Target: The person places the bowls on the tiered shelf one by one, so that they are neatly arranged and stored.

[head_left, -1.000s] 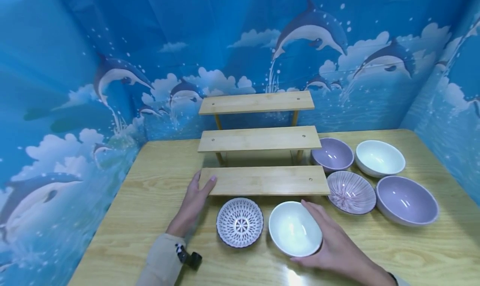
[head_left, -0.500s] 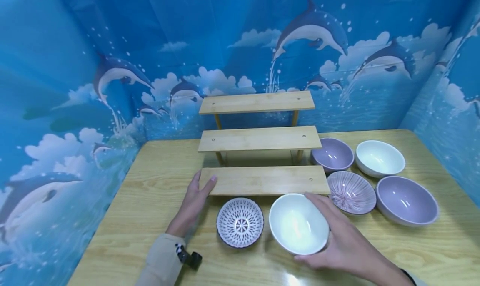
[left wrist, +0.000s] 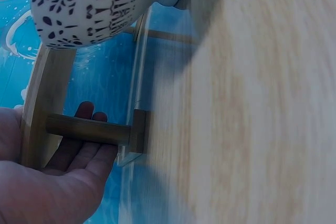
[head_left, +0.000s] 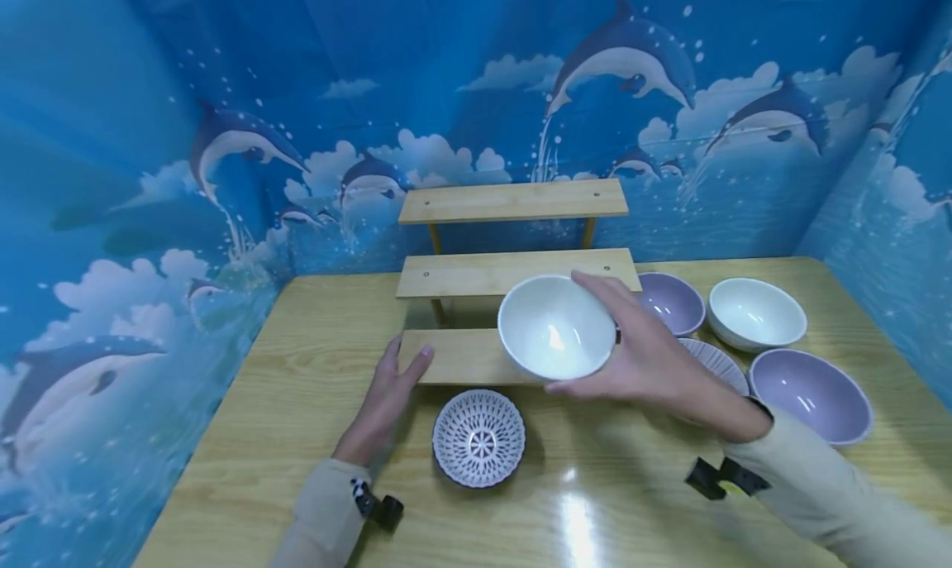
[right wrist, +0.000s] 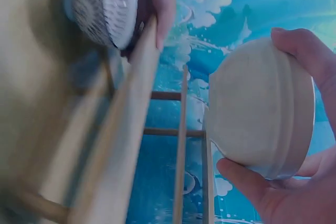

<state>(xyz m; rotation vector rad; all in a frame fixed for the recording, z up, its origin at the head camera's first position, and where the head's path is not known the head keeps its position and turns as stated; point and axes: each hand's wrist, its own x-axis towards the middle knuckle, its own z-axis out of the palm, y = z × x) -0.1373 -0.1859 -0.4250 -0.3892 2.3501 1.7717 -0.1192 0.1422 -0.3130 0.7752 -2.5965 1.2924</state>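
My left hand [head_left: 388, 396] grips the left end of the lowest board of a three-tier wooden display shelf [head_left: 461, 358]. In the left wrist view its fingers [left wrist: 86, 156] reach under the board, by a round leg. My right hand [head_left: 632, 349] holds a white bowl [head_left: 556, 326] by its right side, raised and overlapping the lower two tiers in the head view. The right wrist view shows this bowl's plain outside [right wrist: 252, 108] between thumb and fingers. A dark-patterned white bowl [head_left: 478, 438] stands on the table before the shelf.
Right of the shelf stand a small purple bowl [head_left: 672, 302], another white bowl [head_left: 757, 313], a larger purple bowl [head_left: 811, 394] and a streaked bowl [head_left: 716, 363] partly hidden by my right arm. A blue dolphin-print backdrop [head_left: 476, 80] surrounds the wooden table [head_left: 245, 469].
My right hand has lifted the white bowl off the table and carried it up and forward, over the shelf's lower tiers in view. The left hand keeps its place on the board.
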